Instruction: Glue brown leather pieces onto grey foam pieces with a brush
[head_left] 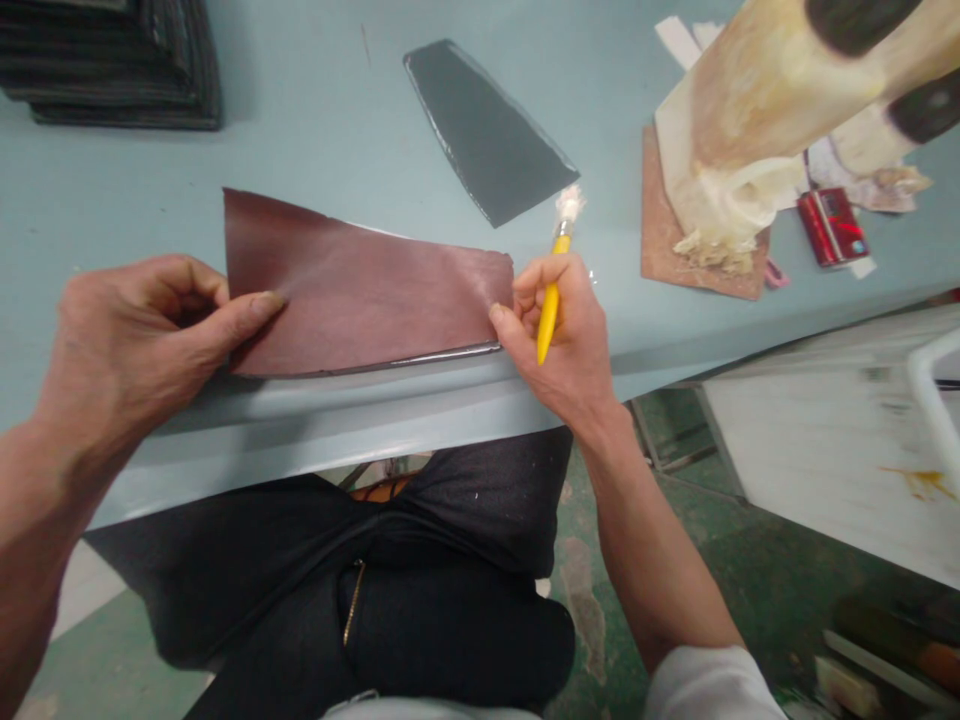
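A reddish-brown leather-like panel (367,290) spans the space between my two hands, near the table's front edge. My left hand (150,320) pinches its left end, thumb on top. At its right end my right hand (566,325) grips the edge between thumb and fingers. That same hand also holds a yellow-handled brush (551,310), its bristles pointing away from me and coated in something whitish. Beyond the brush tip lies a dark grey panel (491,130) of similar shape, with a shiny wet-looking strip along its long edges.
A stack of dark panels (112,70) stands at the back left of the pale blue table (315,120). To the right, a glue-crusted plastic container (750,120) rests on a brown board (660,230). Beside it lies a small red box (832,228).
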